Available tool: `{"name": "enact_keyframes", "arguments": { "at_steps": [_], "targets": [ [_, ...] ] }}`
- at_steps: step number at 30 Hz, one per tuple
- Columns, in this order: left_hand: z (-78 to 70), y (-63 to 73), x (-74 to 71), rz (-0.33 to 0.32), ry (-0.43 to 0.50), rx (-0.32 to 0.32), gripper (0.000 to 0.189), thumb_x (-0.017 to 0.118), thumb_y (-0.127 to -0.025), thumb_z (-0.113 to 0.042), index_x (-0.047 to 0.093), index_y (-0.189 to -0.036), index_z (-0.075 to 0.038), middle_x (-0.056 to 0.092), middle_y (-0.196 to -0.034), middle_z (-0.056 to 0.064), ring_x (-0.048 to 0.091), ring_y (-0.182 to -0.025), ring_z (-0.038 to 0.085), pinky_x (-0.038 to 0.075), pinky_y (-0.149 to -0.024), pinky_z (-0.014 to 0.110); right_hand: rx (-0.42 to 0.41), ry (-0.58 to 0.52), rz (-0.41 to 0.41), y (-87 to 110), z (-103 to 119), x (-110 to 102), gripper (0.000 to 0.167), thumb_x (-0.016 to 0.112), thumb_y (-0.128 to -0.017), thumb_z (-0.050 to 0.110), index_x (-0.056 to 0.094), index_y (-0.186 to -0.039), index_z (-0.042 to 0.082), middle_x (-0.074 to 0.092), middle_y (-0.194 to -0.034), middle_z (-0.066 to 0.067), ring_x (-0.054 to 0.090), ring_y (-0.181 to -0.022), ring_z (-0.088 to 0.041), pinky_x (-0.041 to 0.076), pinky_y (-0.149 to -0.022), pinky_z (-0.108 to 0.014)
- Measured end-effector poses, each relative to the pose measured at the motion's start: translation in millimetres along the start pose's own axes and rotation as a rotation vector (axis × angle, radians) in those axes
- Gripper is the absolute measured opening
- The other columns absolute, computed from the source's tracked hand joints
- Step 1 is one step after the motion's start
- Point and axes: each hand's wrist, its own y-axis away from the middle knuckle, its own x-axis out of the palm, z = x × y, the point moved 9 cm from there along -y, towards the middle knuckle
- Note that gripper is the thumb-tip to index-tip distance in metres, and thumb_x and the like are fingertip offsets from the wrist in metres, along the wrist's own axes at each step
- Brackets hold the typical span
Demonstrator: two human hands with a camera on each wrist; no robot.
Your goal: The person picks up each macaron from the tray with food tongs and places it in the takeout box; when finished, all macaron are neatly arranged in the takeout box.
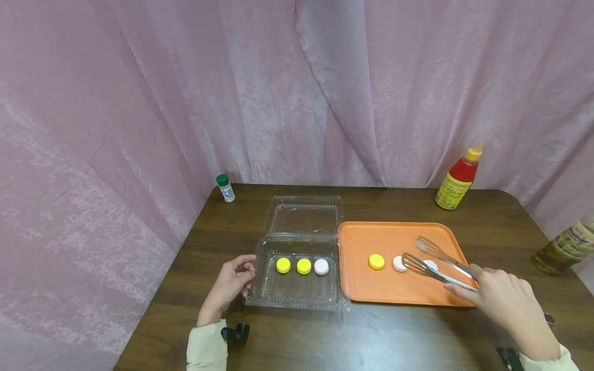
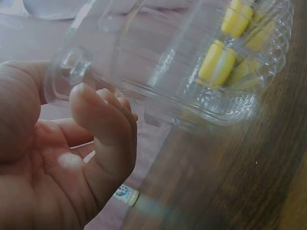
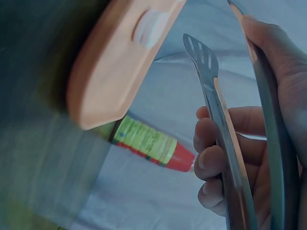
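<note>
Head | left hand [image 1: 232, 281]: pinching container [image 1: 297, 293] | right hand [image 1: 506, 299]: curled round tongs [image 1: 438, 274]

Both hands [image 1: 228, 284] [image 1: 503, 296] are curled, well apart.

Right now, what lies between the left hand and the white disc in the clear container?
In the head view, the clear container's left wall, then two yellow discs lie between the left hand and the white disc.
</note>
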Motion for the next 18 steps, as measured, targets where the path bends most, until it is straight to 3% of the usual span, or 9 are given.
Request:
{"name": "enact_keyframes", "arguments": {
  "at_steps": [4, 7, 11, 18],
  "targets": [
    [0.0, 0.0, 0.7, 0.002, 0.004, -0.001, 0.047, 0.053, -0.089, 0.012, 0.051, -0.136, 0.011, 0.053, -0.097, 0.013, 0.047, -0.059, 0.013, 0.043, -0.045, 0.021, 0.032, -0.011, 0.026, 8.0, -10, 4, 0.051, 0.076, -0.081, 0.058, 0.061, -0.087, 0.010, 0.039, -0.057, 0.002, 0.042, -0.048, -0.022, 0.032, -0.038, -0.040],
    [0.2, 0.1, 1.2, 0.001, 0.008, -0.001, 0.047, 0.052, -0.089, 0.012, 0.050, -0.136, 0.011, 0.053, -0.097, 0.014, 0.047, -0.059, 0.013, 0.043, -0.045, 0.021, 0.036, -0.001, 0.036, 13.3, -15, 5, 0.052, 0.076, -0.081, 0.057, 0.065, -0.094, 0.008, 0.041, -0.058, 0.002, 0.044, -0.049, -0.022, 0.033, -0.038, -0.041],
    [0.1, 0.4, 1.2, 0.000, 0.014, 0.000, 0.048, 0.053, -0.089, 0.011, 0.050, -0.136, 0.011, 0.053, -0.097, 0.015, 0.048, -0.059, 0.013, 0.043, -0.045, 0.022, 0.015, 0.011, 0.008, 19.9, -20, 4, 0.054, 0.078, -0.079, 0.055, 0.068, -0.098, 0.005, 0.050, -0.059, 0.000, 0.050, -0.049, -0.027, 0.034, -0.037, -0.044],
    [0.4, 0.2, 0.5, -0.001, 0.006, 0.001, 0.047, 0.053, -0.089, 0.011, 0.051, -0.136, 0.011, 0.052, -0.097, 0.015, 0.048, -0.059, 0.014, 0.043, -0.045, 0.022, -0.011, 0.012, -0.030, 26.4, -25, 2, 0.047, 0.078, -0.080, 0.051, 0.066, -0.091, 0.007, 0.055, -0.060, -0.001, 0.053, -0.048, -0.031, 0.035, -0.035, -0.047]
  ]
}}
